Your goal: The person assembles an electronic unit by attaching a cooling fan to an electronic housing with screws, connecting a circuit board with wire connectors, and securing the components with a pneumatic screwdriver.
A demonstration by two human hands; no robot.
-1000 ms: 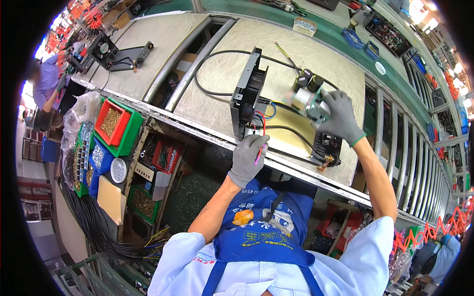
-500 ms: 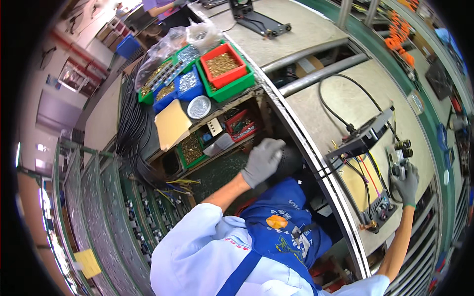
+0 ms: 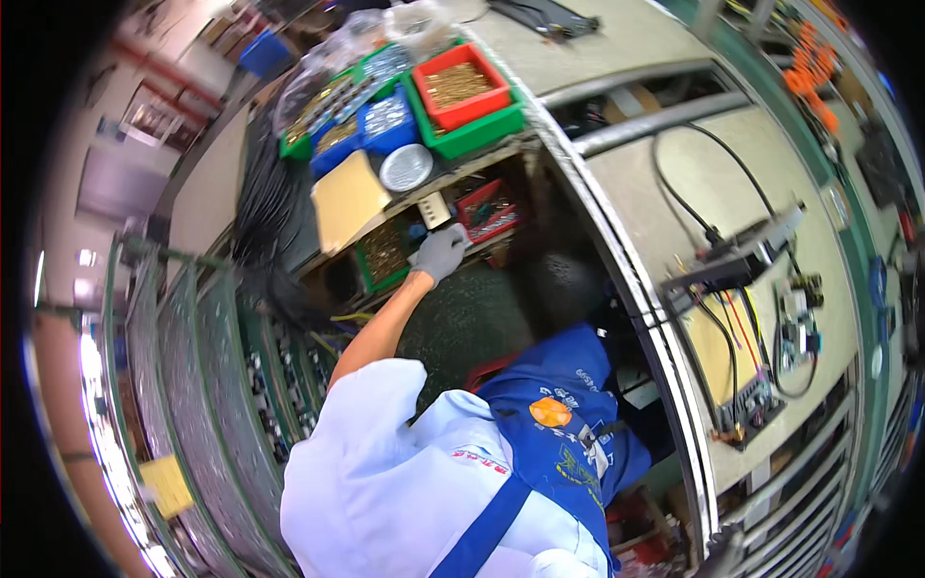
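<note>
My left hand [image 3: 441,256], in a grey glove, reaches onto the low shelf below the parts bins. It is over the clear plastic bag, between a green bin of brass-coloured parts [image 3: 385,255] and a red bin of small parts [image 3: 488,210]. A white block with dark holes [image 3: 434,209] lies just beyond its fingers. The fingers are bent and blurred, and whatever they touch is hidden. At the lower right edge, a dark blurred shape [image 3: 727,551] may be my right hand; its fingers cannot be made out. A circuit board [image 3: 796,328] lies on the bench.
A black panel with cables [image 3: 737,255] stands tilted on the bench [image 3: 617,183], beside a wired module [image 3: 750,409]. Red bin [image 3: 461,87], blue bin [image 3: 387,123] and a round silvery lid [image 3: 406,168] sit above the shelf. Green-framed racks [image 3: 183,366] stand at left.
My left hand has moved left and forward to the low shelf. My right hand has left the circuit board, which stays on the bench. The view has shifted slightly.
</note>
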